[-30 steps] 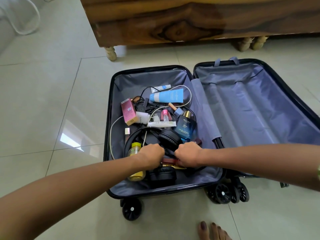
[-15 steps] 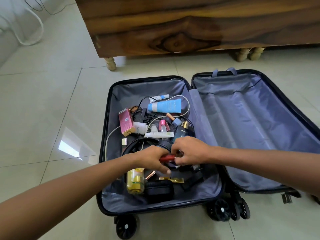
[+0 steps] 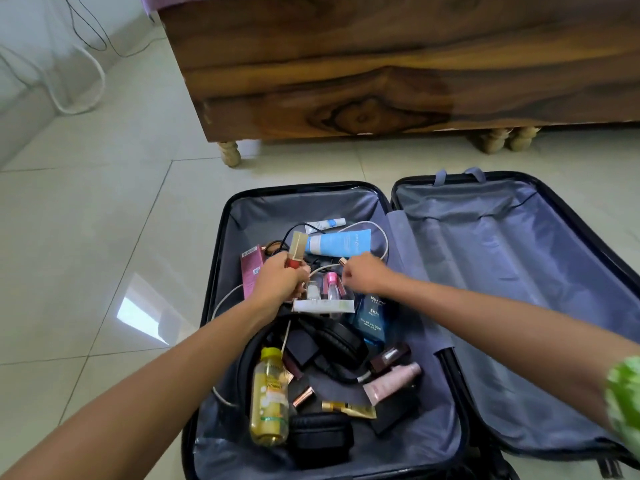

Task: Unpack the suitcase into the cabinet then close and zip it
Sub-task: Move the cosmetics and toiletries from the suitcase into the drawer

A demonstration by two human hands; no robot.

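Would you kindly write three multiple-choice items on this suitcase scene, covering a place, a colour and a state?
1. Where is the yellow bottle?
A. left half of the suitcase
B. right half
C. on the floor

2. What colour is the large tube?
A. green
B. blue
C. black

3. What is the left hand doing?
A. resting flat
B. gripping a red item with a gold cap
C. pulling a zip

Key: 1 A, it lies among the left half's items; 2 B, its body is blue; 3 B, fingers curl round it.
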